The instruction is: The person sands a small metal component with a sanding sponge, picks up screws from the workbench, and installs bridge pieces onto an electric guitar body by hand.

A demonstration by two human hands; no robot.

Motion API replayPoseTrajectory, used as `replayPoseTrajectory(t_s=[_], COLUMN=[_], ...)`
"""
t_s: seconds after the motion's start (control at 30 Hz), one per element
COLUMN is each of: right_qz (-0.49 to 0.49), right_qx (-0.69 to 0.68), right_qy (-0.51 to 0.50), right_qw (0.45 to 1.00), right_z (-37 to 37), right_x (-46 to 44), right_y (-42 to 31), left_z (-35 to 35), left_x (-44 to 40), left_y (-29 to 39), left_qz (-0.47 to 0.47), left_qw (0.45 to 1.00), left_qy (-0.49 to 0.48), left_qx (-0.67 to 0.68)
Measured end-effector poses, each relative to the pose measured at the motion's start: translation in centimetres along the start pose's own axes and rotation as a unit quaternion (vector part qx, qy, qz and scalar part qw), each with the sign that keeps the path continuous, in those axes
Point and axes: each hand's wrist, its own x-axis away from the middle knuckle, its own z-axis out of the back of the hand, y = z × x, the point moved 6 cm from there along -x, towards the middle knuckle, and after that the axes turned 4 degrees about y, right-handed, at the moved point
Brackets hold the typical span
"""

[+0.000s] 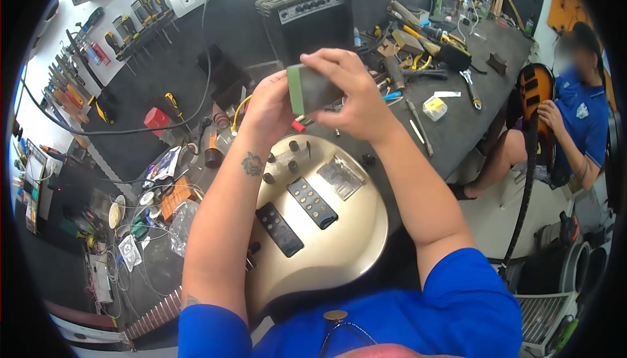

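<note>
A dark block with a green side (296, 92) is held up between my two hands, above the upper end of a cream guitar body (356, 227). My left hand (269, 107) is at the block's green side, its fingers mostly hidden behind it. My right hand (356, 90) curves round the block's right side, fingers on top and thumb below. The guitar lies face up on the bench with two black pickups (312, 202), several black knobs and a metal bridge plate (341, 176). Its fretted neck (153, 314) points to the lower left.
A small amplifier (317, 22) stands at the back. Tools crowd the bench at the upper right, near a wrench (471, 90). Cables, a red cup (157, 120) and a plastic bag (183, 229) lie left. A person in blue (581, 120) sits at the right with a sunburst guitar (537, 90).
</note>
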Motion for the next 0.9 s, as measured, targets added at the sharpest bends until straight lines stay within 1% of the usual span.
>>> replayPoseTrajectory(t_s=[0.07,0.1,0.2,0.23,0.33,0.37,0.47,0.5,0.53,0.6,0.67,0.7,0.73,0.8,0.9], right_qz=[-0.026,-0.033,-0.029,0.011,0.011,-0.012,-0.095,-0.031,0.023,0.041,0.005,-0.019,-0.036,-0.119,-0.146], right_qx=[0.029,0.093,0.026,0.011,0.038,0.070,0.018,0.036,0.011,0.009,0.072,0.148,0.190,0.211,0.213], right_qy=[0.008,0.022,0.044,0.031,0.003,0.023,0.062,0.056,0.034,-0.018,0.019,0.029,0.030,0.054,0.049], right_qw=[0.999,0.995,0.998,0.999,0.999,0.997,0.993,0.997,0.999,0.999,0.997,0.988,0.981,0.969,0.965], right_z=[-0.1,0.7,1.5,0.9,-0.7,-0.3,1.7,1.8,1.1,-0.8,-0.2,0.6,1.1,2.0,2.1], right_x=[0.2,-0.2,0.0,-0.3,0.1,0.2,0.7,-0.1,-0.5,-0.3,0.1,0.4,1.0,2.0,2.6], right_y=[3.2,3.5,1.6,-0.1,0.9,3.0,4.5,1.8,-0.3,-1.4,2.6,4.4,7.3,10.2,11.2], left_z=[0.1,0.1,0.1,-0.9,-3.5,0.9,0.4,-1.0,-3.8,-3.8,0.4,0.4,-0.1,-1.7,-3.7], left_x=[0.2,0.1,-0.2,0.3,1.6,-0.3,-0.2,0.1,1.3,1.4,0.2,0.2,0.2,0.7,1.4], left_y=[0.1,0.6,0.9,1.0,1.6,0.1,1.2,1.9,2.5,1.8,0.2,0.5,1.1,1.9,2.0], left_qz=[0.003,0.001,-0.001,-0.009,0.021,-0.003,-0.010,-0.009,-0.004,0.004,0.005,0.006,-0.004,-0.021,-0.021], left_qw=[1.000,0.999,0.999,0.999,0.993,0.999,0.997,1.000,0.998,0.996,1.000,0.999,0.998,0.995,0.986], left_qy=[-0.012,-0.036,-0.039,0.026,0.114,-0.052,-0.069,-0.003,0.066,0.083,-0.021,-0.048,-0.062,-0.089,-0.155], left_qx=[-0.004,-0.008,-0.013,-0.029,-0.037,-0.011,-0.021,-0.020,-0.016,-0.013,-0.018,-0.016,-0.002,0.030,0.050])
